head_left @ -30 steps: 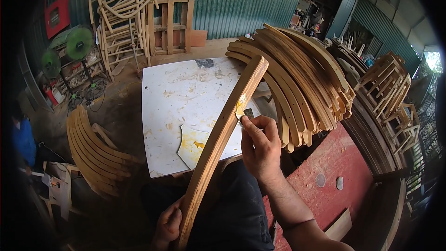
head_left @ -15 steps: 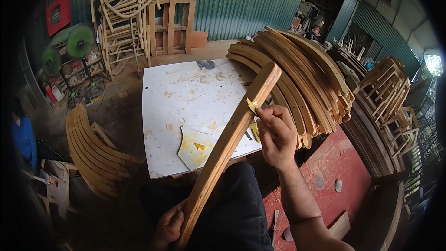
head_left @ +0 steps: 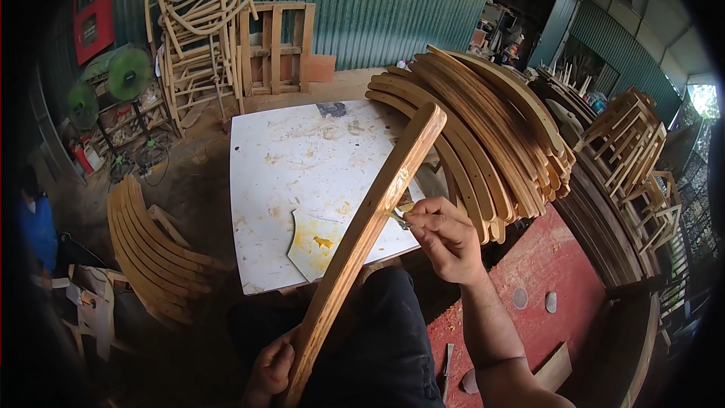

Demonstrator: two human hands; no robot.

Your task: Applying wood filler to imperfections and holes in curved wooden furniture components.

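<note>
A long, slightly curved wooden slat (head_left: 370, 219) slants up from my lap across the white table. My left hand (head_left: 273, 366) is closed around its lower end. Near the middle of the slat, my right hand (head_left: 447, 240) pinches a small thin scraper (head_left: 398, 217), mostly covered by the fingers, against the right edge. A pale yellowish smear (head_left: 399, 183) marks the wood just above it. On the table, left of the slat, a pale offcut board (head_left: 304, 248) carries a dab of yellow putty (head_left: 323, 243).
Curved slats (head_left: 483, 136) are piled at the table's (head_left: 253, 181) right side. More curved pieces (head_left: 147, 249) stand on the floor at left. Beyond are green fans (head_left: 128, 74) and stacked chair frames (head_left: 200, 46). A red surface (head_left: 529, 272) lies right; a person in blue (head_left: 38, 230) is far left.
My right hand has moved down along the slat with the scraper. The yellow lump at its tip no longer shows, and a smear now lies on the wood. My left hand keeps its hold.
</note>
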